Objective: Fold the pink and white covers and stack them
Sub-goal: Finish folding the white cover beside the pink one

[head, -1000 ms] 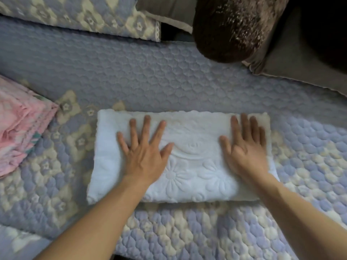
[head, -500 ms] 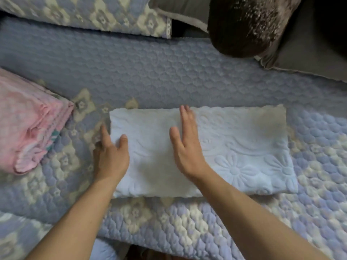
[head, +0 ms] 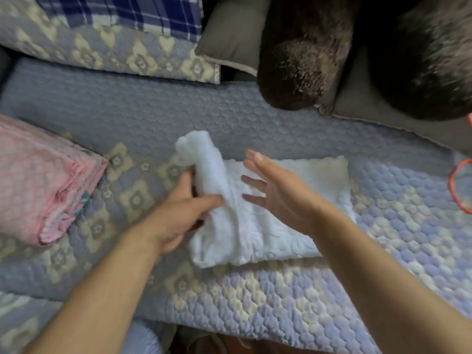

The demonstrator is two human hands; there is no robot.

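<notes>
The white embossed cover [head: 301, 200] lies folded in a long strip on the quilted blue seat. Its left end is raised and curling over toward the right. My left hand [head: 178, 213] grips that lifted left end, thumb on top and fingers under it. My right hand [head: 278, 195] hovers flat and open over the middle of the strip, fingers spread, pointing left. The pink cover [head: 43, 185] sits folded as a thick pile at the left edge, apart from the white one.
The quilted blue and cream sofa cover [head: 255, 302] spreads under everything. A dark furry cushion [head: 301, 54] and a grey pillow [head: 229, 39] lie at the back. A blue plaid cloth [head: 132, 14] is at top left. An orange ring [head: 457, 187] shows at the right edge.
My left hand has taken hold of the white cover's left end and lifted it up and rightward. My right hand rose off the cover's middle. The view shifted so the pink pile shows more.
</notes>
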